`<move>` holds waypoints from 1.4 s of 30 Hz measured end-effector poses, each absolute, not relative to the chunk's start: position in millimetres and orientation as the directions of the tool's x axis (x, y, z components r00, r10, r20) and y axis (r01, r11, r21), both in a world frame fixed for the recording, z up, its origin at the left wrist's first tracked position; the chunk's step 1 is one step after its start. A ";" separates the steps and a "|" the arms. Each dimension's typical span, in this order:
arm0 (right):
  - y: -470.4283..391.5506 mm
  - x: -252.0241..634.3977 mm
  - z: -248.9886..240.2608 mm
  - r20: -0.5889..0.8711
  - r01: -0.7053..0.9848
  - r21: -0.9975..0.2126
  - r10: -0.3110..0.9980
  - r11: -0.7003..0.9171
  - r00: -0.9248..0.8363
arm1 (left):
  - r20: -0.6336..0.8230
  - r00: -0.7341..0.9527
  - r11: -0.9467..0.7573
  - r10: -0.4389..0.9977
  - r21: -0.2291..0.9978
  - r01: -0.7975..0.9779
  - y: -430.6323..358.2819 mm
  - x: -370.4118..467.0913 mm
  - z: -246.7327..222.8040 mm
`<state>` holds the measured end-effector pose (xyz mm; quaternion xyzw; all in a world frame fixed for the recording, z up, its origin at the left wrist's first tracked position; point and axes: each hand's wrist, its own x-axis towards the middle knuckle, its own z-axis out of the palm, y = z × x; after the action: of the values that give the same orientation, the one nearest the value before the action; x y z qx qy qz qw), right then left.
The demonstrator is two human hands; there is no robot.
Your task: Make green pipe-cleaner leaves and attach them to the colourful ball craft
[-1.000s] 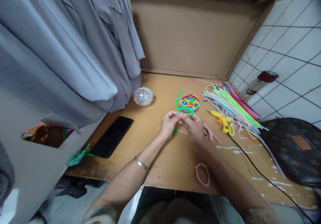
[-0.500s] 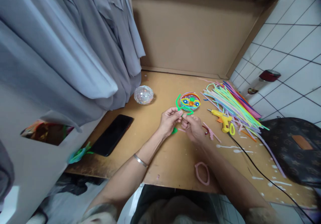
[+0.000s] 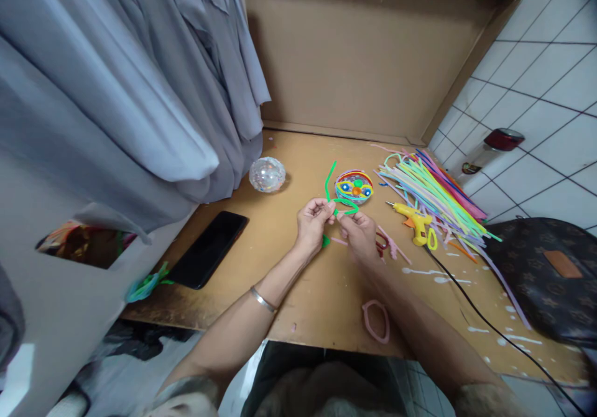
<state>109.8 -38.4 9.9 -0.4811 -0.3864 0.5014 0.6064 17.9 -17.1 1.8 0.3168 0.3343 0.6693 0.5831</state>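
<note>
Both hands are gripping one green fuzzy stem point(image 3: 353, 203) above the table point(image 3: 321, 305), the left hand point(image 3: 313, 225) pinching it between thumb and fingers and the right hand point(image 3: 358, 230) pinching it just beside. The stem is curving into a loop over the right hand, and its free end is pointing up and away from the left. Just beyond the loop, a decorated ball point(image 3: 357, 191) is showing two blue-and-white eyes ringed in yellow. A small green piece point(image 3: 326, 241) is lying beside the left wrist, while red-handled scissors point(image 3: 382, 243) are lying partly hidden by the right hand. Farther right, a yellow glue gun point(image 3: 420, 224) is resting near a bundle of coloured stems point(image 3: 433, 193), with a dark bag point(image 3: 543, 280) sitting beyond. On the left, a clear ball point(image 3: 267, 174) and a black phone point(image 3: 208, 250) are resting well apart. Nearer the front edge, a pink ring point(image 3: 365, 320) is lying flat
</note>
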 end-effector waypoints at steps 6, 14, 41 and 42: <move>-37.6 106.6 8.0 -0.057 -0.256 -0.967 0.975 0.001 0.217 | 0.035 -0.183 -0.135 0.983 0.809 -0.571 -18.1 19.8 -2.2; -37.7 108.7 8.6 -0.052 -0.240 -0.971 0.971 0.005 0.231 | 0.073 -0.178 -0.160 0.981 0.822 -0.546 -17.8 21.0 -3.4; -46.0 104.9 1.2 -0.062 -0.144 -0.989 0.981 -0.036 0.184 | -0.048 -0.372 -0.213 0.927 0.749 -0.628 11.6 -31.8 23.3; -45.3 105.5 1.4 -0.065 -0.147 -0.988 0.980 -0.037 0.190 | -0.040 -0.355 -0.204 0.934 0.755 -0.623 10.9 -30.8 23.1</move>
<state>105.5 -45.3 1.4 -0.5222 -0.3986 0.4959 0.5679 -30.8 10.9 23.1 0.2208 0.3520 0.7439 0.5234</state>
